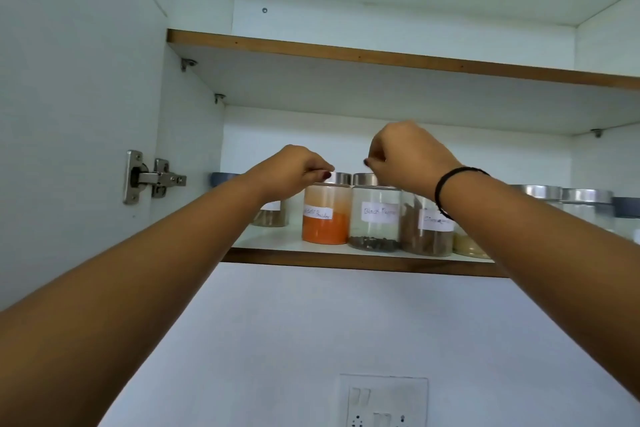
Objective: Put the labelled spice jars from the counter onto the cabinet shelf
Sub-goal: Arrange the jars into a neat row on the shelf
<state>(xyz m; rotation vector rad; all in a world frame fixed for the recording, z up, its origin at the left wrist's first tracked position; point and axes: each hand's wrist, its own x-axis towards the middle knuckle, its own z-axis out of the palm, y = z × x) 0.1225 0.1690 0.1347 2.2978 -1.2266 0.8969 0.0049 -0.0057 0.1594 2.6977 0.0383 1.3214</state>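
- The orange powder jar (325, 218) stood at the front of the lower shelf (346, 261). The black pepper jar (375, 218) touched its right side, and the cinnamon jar (429, 230) came next in the row.
- The left hand (294, 170) had its fingers curled down onto the near edge of the orange jar's steel lid (341, 178), pinching it at the rim.
- The right hand (408, 156) hung over the black pepper jar's lid with its fingers bunched and curled. It could not be told whether it gripped the lid or only hovered above it.
- The jars looked like clear, rigid glass or hard plastic, so they were probably smooth, a little slippery and breakable if dropped from that height.
- The orange jar was about half full and likely had some weight. The black pepper jar held only a thin layer and was probably light and easy to tip.
- A grip by the lid alone seemed risky if a lid sat loose, and wrapping the body just below the lid looked safer.
- With the jars packed side by side, nudging one would likely push its neighbours.
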